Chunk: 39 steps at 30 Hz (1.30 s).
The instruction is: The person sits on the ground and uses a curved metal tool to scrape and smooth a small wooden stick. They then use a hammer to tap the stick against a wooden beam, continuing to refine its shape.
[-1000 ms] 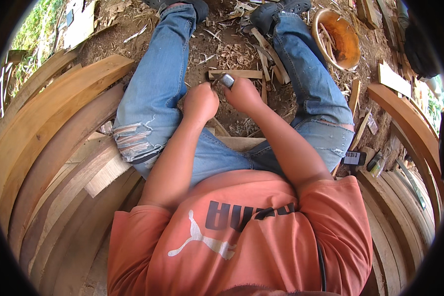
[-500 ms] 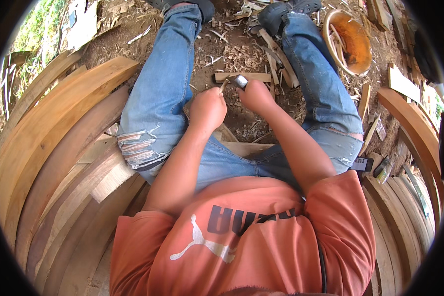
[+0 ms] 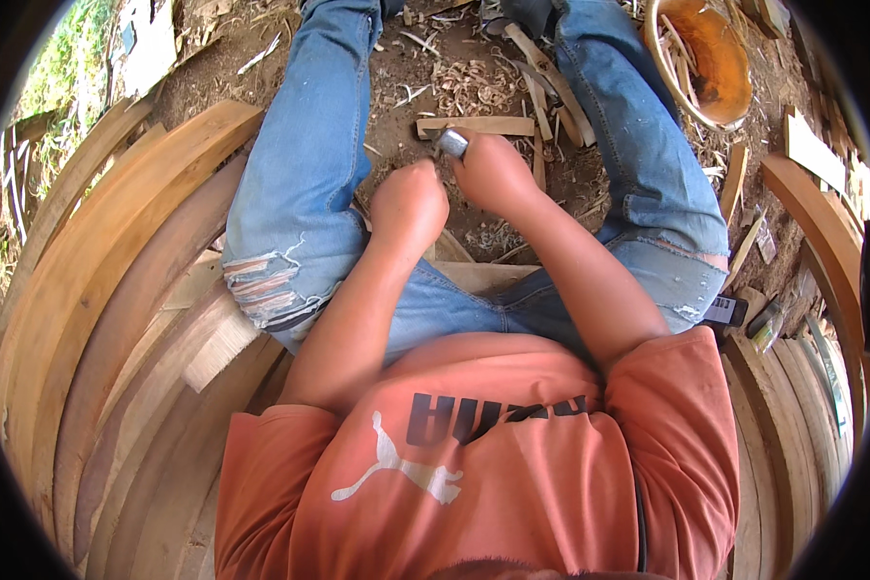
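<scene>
Plenty of shavings (image 3: 469, 87) already lie on the dirt between the legs, so the carving looks well underway, though how much remains cannot be judged. The right hand (image 3: 493, 174) is clenched round a metal tool (image 3: 451, 143) (its end pokes out). The left hand (image 3: 411, 203) is fisted; its contents are hidden.

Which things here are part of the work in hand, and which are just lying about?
In hand:
- metal tool, gripped by the right hand
- left hand, closed in a fist beside it
- small wood strip just beyond the tool

Lying about:
- orange bowl
- curved planks
- wood shavings
</scene>
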### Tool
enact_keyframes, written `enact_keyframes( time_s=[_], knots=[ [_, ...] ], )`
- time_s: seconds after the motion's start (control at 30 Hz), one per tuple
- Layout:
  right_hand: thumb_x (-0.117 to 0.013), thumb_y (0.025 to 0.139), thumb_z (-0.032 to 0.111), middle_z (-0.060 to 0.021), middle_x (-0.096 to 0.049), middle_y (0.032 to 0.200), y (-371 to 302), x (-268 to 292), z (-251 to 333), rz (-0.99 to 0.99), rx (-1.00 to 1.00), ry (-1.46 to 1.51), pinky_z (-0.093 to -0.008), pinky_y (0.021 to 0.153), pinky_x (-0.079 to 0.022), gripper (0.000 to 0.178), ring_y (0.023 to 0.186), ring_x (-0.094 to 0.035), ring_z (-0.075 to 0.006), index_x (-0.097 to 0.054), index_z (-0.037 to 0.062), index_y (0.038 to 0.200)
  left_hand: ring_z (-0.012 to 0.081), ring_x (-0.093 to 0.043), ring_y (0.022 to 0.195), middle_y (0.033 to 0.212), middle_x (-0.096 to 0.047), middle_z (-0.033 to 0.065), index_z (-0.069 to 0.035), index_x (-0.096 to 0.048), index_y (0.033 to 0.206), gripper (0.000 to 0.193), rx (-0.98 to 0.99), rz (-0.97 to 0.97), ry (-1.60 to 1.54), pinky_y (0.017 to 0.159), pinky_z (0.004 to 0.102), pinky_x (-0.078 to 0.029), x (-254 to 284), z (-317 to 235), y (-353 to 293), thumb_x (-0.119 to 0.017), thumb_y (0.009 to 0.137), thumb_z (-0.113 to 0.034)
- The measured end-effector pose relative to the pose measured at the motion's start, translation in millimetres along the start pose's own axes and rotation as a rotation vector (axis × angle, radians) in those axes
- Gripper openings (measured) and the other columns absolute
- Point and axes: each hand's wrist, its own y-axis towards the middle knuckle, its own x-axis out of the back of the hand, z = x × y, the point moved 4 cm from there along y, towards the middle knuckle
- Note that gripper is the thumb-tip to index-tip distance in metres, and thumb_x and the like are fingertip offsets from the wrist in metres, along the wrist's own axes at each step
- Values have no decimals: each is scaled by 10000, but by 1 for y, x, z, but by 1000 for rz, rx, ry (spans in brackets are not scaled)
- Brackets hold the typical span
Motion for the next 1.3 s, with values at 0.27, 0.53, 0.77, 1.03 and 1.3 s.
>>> enact_keyframes(
  time_s=[0.27,0.53,0.77,1.03,1.3],
  knots=[
    [-743,942,215,-275,-750,1012,-4,10,12,-12,59,171,-546,854,-563,331,983,-702,-495,-739,51,1229,461,-737,856,888,-751,255,-14,-722,941,187,-13,22,88,764,578,-579,0,5,0,-589,989,-137],
    [-633,920,117,-250,-751,980,-11,13,30,-23,151,166,-561,816,-568,294,933,-714,-476,-738,113,1194,469,-726,830,871,-737,271,0,-730,930,135,-114,13,178,762,578,-570,3,12,2,-623,920,-81],
    [-636,917,114,-251,-752,981,-9,15,16,-13,132,160,-565,830,-568,324,938,-712,-478,-730,100,1226,470,-722,853,887,-740,266,9,-715,893,140,-140,3,174,768,569,-567,3,-1,2,-612,930,-78],
    [-640,913,127,-247,-761,994,-6,18,30,46,133,137,-553,830,-577,333,937,-728,-460,-751,110,1226,491,-713,811,845,-732,268,11,-719,837,175,-90,-44,95,746,582,-561,3,2,3,-605,936,-78],
    [-623,900,86,-219,-770,953,-3,3,8,26,114,71,-534,786,-588,408,911,-751,-420,-720,120,1295,492,-712,806,842,-732,273,7,-725,804,212,-11,-65,78,739,584,-562,9,-11,-5,-614,950,-99]
  ],
)
